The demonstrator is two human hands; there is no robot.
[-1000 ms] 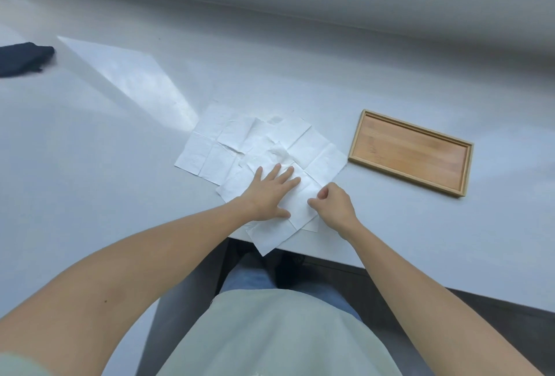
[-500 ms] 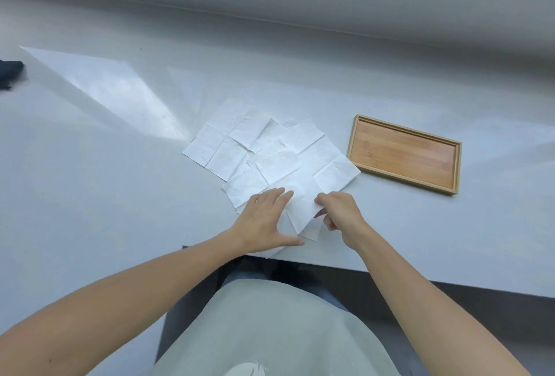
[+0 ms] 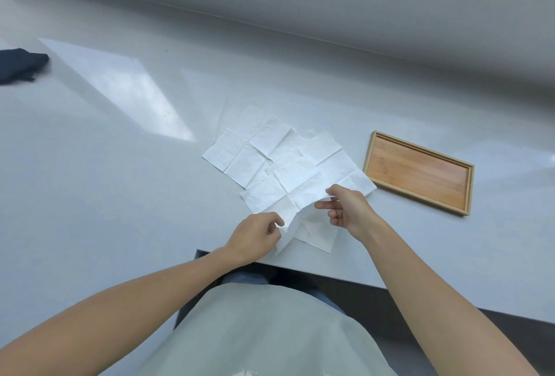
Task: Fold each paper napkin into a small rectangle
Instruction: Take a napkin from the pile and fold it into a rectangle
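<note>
Several white paper napkins lie unfolded and overlapping in a pile on the grey table. The top napkin has its near edge lifted off the pile. My left hand pinches the near left corner of that napkin. My right hand pinches its near right edge between thumb and fingers. Under the lifted edge another napkin lies flat, close to the table's front edge.
An empty wooden tray sits to the right of the pile. A dark cloth lies at the far left. The table's front edge runs just below my hands, with my lap beneath it. A wall rises behind the table.
My left hand went from pressing flat on the napkins to pinching the top napkin's corner. Both hands have lifted its near edge off the pile.
</note>
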